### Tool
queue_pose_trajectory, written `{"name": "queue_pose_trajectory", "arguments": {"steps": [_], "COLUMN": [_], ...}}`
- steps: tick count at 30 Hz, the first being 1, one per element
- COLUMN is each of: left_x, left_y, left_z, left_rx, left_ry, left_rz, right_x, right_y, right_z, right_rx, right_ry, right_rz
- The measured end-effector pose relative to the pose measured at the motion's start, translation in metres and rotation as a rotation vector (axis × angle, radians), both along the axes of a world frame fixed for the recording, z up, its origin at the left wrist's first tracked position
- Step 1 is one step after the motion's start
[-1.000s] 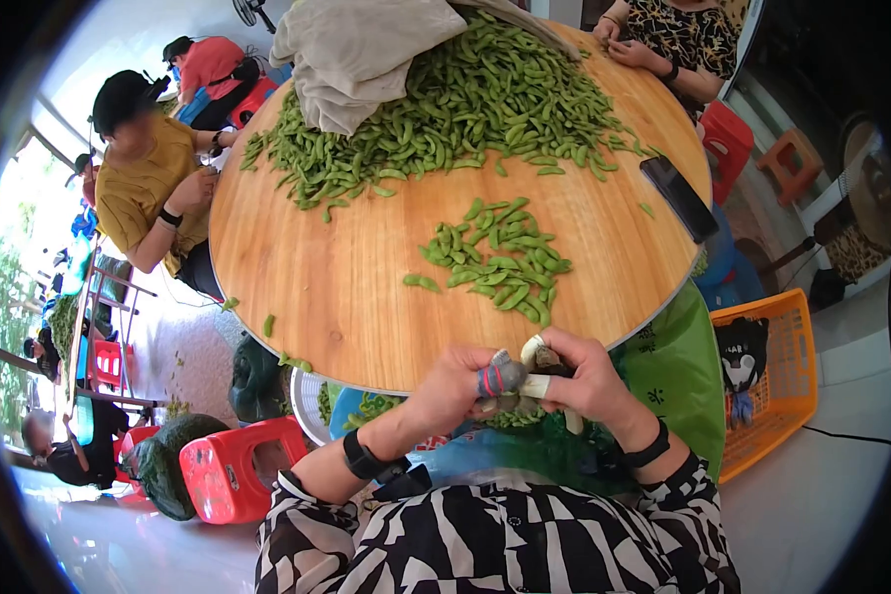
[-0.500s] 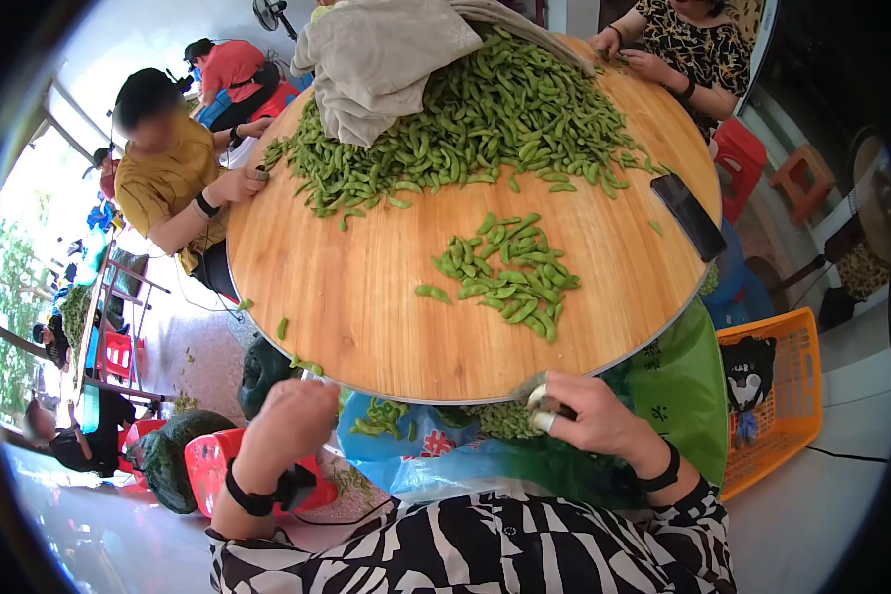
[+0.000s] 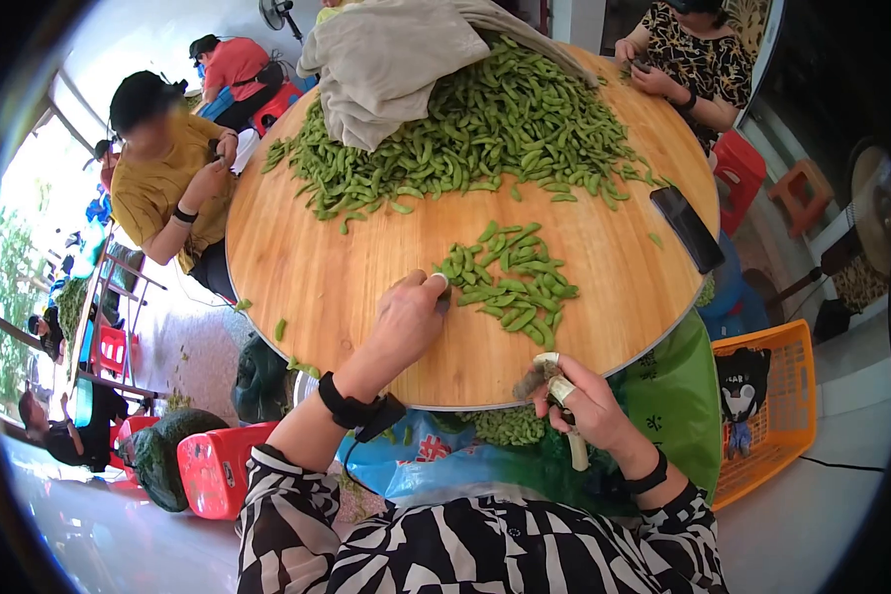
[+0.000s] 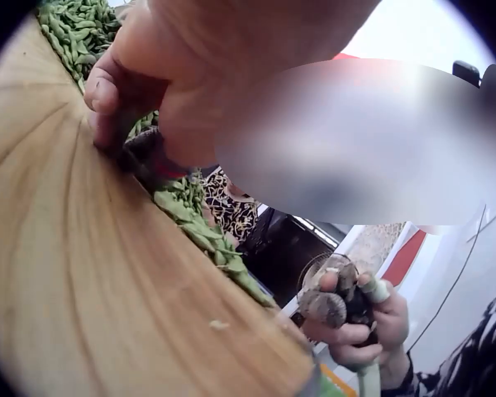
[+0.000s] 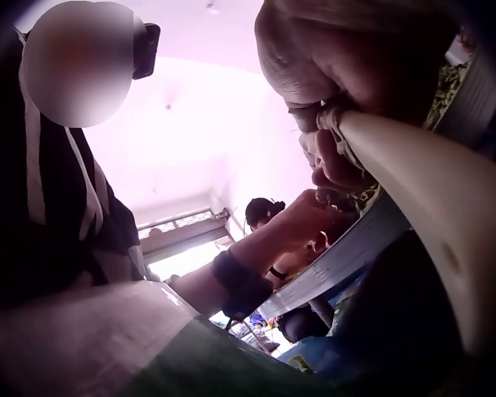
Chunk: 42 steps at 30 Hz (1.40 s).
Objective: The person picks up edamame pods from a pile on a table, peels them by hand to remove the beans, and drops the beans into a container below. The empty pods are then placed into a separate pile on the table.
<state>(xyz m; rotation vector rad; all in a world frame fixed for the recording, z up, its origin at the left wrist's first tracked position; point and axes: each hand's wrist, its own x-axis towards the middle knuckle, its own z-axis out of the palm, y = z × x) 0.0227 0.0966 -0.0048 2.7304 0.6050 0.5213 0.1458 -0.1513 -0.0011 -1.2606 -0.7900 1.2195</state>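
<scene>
My left hand rests low over the table, fingers bent down, at the left edge of a small group of green pods. A grey cover with a pink-red band shows on a finger in the left wrist view; whether a pod is under the fingertips is hidden. Near the table's front edge, my right hand hangs with fingers loosely bent and no pod visible in it. Its fingers wear grey and white covers, and a long pale tube-like piece extends from them in the right wrist view.
A large pod heap lies under a grey cloth. At the right edge of the round table is a phone. Bags with shelled beans hang below; an orange basket stands right. People sit around.
The hands were together at the table edge, then my left hand swung out left, and now it has come forward and right onto the table beside the small pod group. My right hand has turned slightly.
</scene>
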Motion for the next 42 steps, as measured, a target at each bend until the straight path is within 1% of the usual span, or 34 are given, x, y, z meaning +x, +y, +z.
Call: {"name": "queue_pose_trajectory", "arguments": {"steps": [1, 3, 4, 6, 7, 9, 10, 12, 13, 15, 18, 20, 21, 23, 27, 29, 30, 31, 32, 33, 34, 36, 37, 38, 39, 40, 41, 42], "left_x": [-0.001, -0.005, -0.007, -0.013, -0.015, -0.018, -0.019, -0.017, -0.015, -0.011, -0.009, -0.010, -0.011, -0.011, -0.015, -0.015, -0.014, -0.013, -0.012, -0.010, -0.009, -0.010, -0.010, -0.010, -0.010, -0.013, -0.016, -0.016], "left_y": [-0.003, -0.011, -0.017, -0.029, -0.036, -0.049, -0.053, -0.062, -0.064, -0.068, -0.069, -0.068, -0.068, -0.070, -0.072, -0.073, -0.073, -0.073, -0.071, -0.070, -0.066, -0.057, -0.059, -0.062, -0.064, -0.066, -0.068, -0.069], "left_z": [0.002, 0.011, 0.015, 0.020, 0.022, 0.025, 0.025, 0.024, 0.023, 0.022, 0.015, 0.015, 0.016, 0.018, 0.015, 0.014, 0.013, 0.012, 0.011, 0.010, 0.006, 0.000, 0.001, 0.005, 0.008, 0.004, -0.002, 0.000], "left_rx": [0.000, -0.449, -0.451, -0.961, -0.966, -1.269, -1.273, -1.415, -1.419, -1.523, -1.526, -1.518, -1.505, -1.482, -1.418, -1.383, -1.348, -1.349, -1.471, -1.594, -1.594, -2.173, -2.171, -2.129, -2.086, -2.084, -1.386, -0.690], "left_ry": [0.005, 0.007, 0.015, -0.108, -0.104, -0.195, -0.193, -0.314, -0.317, -0.410, -0.446, -0.439, -0.431, -0.453, -0.491, -0.498, -0.503, -0.503, -0.530, -0.556, -0.556, -0.502, -0.504, -0.473, -0.441, -0.441, -0.395, -0.325], "left_rz": [-0.005, 0.072, 0.064, 0.030, 0.024, -0.084, -0.084, -0.184, -0.184, -0.145, -0.145, -0.142, -0.137, -0.153, -0.193, -0.189, -0.184, -0.185, -0.180, -0.175, -0.176, -0.294, -0.295, -0.234, -0.172, -0.171, -0.257, -0.317], "right_x": [-0.001, -0.003, -0.003, -0.004, -0.005, -0.009, -0.011, -0.014, -0.015, -0.016, -0.017, -0.016, -0.017, -0.022, -0.022, -0.023, -0.023, -0.021, -0.021, -0.020, -0.020, -0.020, -0.020, -0.019, -0.017, -0.015, -0.014, -0.014], "right_y": [0.000, 0.004, 0.007, 0.013, 0.017, 0.021, 0.022, 0.022, 0.022, 0.023, 0.022, 0.022, 0.021, 0.019, 0.023, 0.025, 0.025, 0.026, 0.026, 0.026, 0.026, 0.024, 0.024, 0.024, 0.024, 0.022, 0.022, 0.021], "right_z": [-0.001, -0.002, -0.003, -0.005, -0.001, 0.005, 0.006, 0.005, 0.006, 0.007, 0.006, 0.007, 0.008, 0.008, 0.003, 0.007, 0.007, 0.007, 0.007, 0.005, 0.000, 0.001, 0.005, 0.008, 0.007, 0.005, 0.003, 0.001], "right_rx": [0.000, -0.013, -0.015, 0.061, 0.059, 0.073, 0.089, 0.101, 0.127, 0.151, 0.178, 0.204, 0.201, 0.183, 0.205, 0.132, 0.130, 0.121, 0.111, 0.111, 0.142, 0.172, 0.147, 0.122, 0.123, 0.115, 0.110, 0.114], "right_ry": [0.005, 0.078, 0.083, 0.169, 0.166, 0.176, 0.187, 0.190, 0.185, 0.177, 0.214, 0.241, 0.240, 0.141, 0.184, 0.148, 0.147, 0.213, 0.279, 0.278, 0.323, 0.370, 0.431, 0.491, 0.490, 0.543, 0.597, 0.600], "right_rz": [-0.005, -0.017, -0.026, -0.046, -0.036, -0.038, -0.030, -0.014, -0.001, 0.012, -0.023, 0.017, 0.019, -0.025, -0.056, -0.124, -0.124, -0.122, -0.121, -0.121, -0.107, -0.091, -0.089, -0.085, -0.083, -0.086, -0.094, -0.103]}}
